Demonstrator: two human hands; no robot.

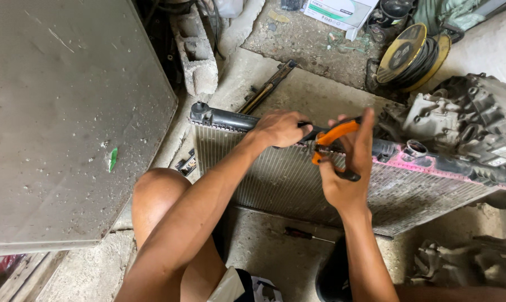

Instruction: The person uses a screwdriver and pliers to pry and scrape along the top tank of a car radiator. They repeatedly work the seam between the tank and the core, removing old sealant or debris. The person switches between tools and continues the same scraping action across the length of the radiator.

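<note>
The right hand (348,179) is closed around the orange-and-black handles of a pair of pliers (332,140), thumb and fingers wrapped about them, with the tool's nose pointing at the top edge of a car radiator (275,179). The left hand (281,128) is curled over that same edge, gripping the black plastic top tank (230,120) just beside the pliers. The radiator stands tilted on the concrete floor (264,246) in front of the person's bare knees, its finned core facing the camera; pink residue stains the tank on the right. A screwdriver (300,234) lies on the floor below the radiator. A grey metal engine part (465,120) rests by the radiator's right end, a yellow cable reel (410,56) beyond it, and a concrete block (197,53) behind on the left.
</note>
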